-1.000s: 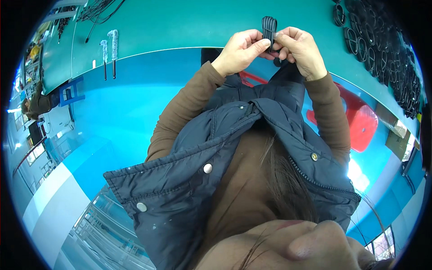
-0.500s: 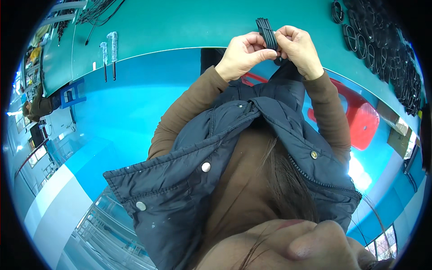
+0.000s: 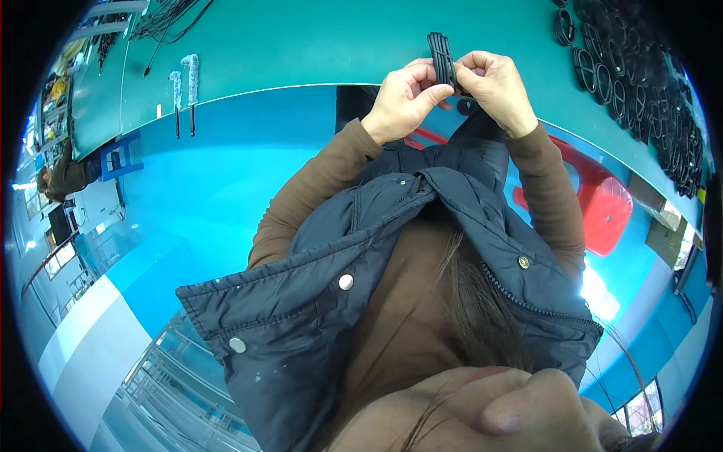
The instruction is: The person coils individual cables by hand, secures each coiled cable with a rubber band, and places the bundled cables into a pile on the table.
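A coiled black cable (image 3: 440,59) is held upright between my two hands, over the near edge of the green table (image 3: 316,49). My left hand (image 3: 408,98) grips it from the left, thumb toward the lower end and fingers curled behind. On the other side my right hand (image 3: 493,84) is closed against the coil's lower right, thumb and fingers pinched together. What the right fingertips pinch is partly hidden, though they touch the coil. A thin band seems to run across the bundle.
Many coiled black cables (image 3: 619,83) cover the table's right side. Loose black cables (image 3: 167,19) lie at the far left, near two wrapped rod-like tools (image 3: 192,83) jutting over the edge. A red stool (image 3: 606,211) stands at lower right. Another person (image 3: 71,175) sits at far left.
The coil stands slightly more upright than before. My right hand has shifted a little left and down along it, while my left hand keeps its grip.
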A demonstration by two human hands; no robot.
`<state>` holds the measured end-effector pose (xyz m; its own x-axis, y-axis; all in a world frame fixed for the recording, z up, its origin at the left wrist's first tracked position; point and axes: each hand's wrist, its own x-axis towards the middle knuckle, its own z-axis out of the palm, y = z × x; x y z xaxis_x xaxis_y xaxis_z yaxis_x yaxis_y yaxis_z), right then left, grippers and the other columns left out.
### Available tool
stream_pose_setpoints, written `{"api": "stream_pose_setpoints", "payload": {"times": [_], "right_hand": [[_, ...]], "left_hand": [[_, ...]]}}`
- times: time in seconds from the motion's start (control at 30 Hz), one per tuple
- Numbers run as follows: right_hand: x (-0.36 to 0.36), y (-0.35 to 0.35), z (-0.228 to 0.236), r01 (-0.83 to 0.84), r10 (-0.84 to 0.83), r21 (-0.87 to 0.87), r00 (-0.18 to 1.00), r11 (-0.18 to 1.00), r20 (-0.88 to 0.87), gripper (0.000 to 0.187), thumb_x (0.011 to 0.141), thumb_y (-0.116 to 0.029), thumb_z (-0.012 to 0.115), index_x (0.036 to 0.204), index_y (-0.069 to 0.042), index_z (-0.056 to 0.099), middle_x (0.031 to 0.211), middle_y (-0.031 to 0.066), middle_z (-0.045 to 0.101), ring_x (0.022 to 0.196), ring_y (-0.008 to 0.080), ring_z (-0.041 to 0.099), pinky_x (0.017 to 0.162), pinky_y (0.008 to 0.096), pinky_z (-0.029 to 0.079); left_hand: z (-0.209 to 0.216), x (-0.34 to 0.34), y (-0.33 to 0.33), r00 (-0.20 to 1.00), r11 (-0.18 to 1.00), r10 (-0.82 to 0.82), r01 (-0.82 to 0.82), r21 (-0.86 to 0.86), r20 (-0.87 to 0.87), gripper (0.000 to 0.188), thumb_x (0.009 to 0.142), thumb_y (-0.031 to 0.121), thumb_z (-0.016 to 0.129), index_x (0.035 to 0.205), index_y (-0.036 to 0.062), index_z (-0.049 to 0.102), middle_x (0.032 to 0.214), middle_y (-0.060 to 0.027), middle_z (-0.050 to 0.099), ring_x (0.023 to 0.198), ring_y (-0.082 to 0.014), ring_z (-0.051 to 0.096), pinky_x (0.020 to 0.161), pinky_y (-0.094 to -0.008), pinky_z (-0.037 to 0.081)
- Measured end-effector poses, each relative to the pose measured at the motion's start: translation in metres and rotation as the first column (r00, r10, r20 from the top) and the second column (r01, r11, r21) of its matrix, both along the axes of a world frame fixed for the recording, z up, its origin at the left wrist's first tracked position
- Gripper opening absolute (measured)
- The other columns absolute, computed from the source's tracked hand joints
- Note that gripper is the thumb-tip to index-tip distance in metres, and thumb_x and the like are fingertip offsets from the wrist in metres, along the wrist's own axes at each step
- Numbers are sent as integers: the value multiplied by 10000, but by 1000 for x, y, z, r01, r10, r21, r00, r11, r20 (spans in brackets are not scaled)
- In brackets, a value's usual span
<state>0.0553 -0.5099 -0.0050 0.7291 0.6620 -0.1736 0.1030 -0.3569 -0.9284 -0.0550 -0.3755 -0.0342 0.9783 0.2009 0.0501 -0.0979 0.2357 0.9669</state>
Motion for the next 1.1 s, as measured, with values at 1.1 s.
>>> {"api": "stream_pose_setpoints", "payload": {"times": [1.1], "right_hand": [[4, 3, 8, -163, 349, 511, 890, 844, -294, 401, 970, -281, 513, 1252, 4, 501, 1163, 237, 623, 979, 282, 651, 805, 331, 560]], "left_hand": [[25, -4, -6, 982, 971, -179, 168, -167, -53, 96, 851, -17, 648, 905, -23, 569, 848, -127, 643, 713, -205, 688, 634, -232, 567]]}}
